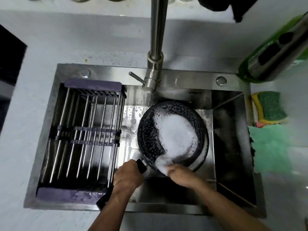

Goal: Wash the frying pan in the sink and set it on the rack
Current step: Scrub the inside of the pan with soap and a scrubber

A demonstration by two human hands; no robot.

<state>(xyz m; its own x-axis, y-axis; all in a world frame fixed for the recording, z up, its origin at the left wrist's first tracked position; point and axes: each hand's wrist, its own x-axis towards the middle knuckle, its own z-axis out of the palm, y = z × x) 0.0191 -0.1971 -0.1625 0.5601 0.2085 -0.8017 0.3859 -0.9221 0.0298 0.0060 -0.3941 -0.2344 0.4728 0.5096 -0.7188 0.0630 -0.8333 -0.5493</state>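
A dark frying pan [150, 130] sits tilted in the steel sink [233, 164], with thick white foam over the right half of its inside. My left hand [128, 177] grips the pan's black handle [141, 166] at the near left. My right hand [181, 175] is at the pan's near rim. Its fingertips are buried in a lump of foam, so I cannot tell whether they hold anything. The purple-framed rack [83, 130] with metal bars spans the left part of the sink and has nothing on it.
The faucet [155, 64] rises behind the pan, with no water seen running. On the right counter lie a green-and-yellow sponge [270, 105] and a green cloth [273, 147]. A green bottle [260, 52] and a metal sprayer head [280, 52] are at the back right.
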